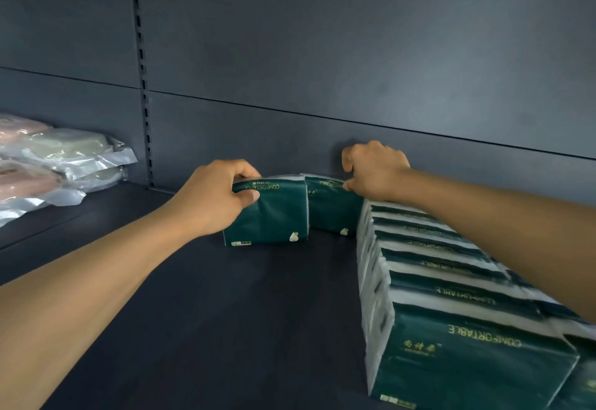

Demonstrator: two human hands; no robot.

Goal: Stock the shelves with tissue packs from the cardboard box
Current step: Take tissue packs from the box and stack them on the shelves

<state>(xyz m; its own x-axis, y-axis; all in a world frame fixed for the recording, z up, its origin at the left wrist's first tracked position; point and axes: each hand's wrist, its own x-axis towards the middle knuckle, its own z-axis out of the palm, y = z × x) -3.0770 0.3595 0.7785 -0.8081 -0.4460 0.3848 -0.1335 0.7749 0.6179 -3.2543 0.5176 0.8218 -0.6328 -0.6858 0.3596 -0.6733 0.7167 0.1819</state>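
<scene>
My left hand (214, 198) grips the top edge of a dark green tissue pack (271, 216) that stands upright on the dark shelf (193, 312) near the back wall. Right behind it stands a second green pack (332, 208); my right hand (374, 169) rests on its top right corner with curled fingers, thumb pinching the edge. A row of several green packs (451, 296) runs from that corner toward me along the right side. The cardboard box is out of view.
Clear plastic bags with pink and pale items (54, 164) lie stacked at the left on the neighbouring shelf bay. A slotted upright (143, 80) divides the bays. The grey back panel (354, 54) rises just behind the packs.
</scene>
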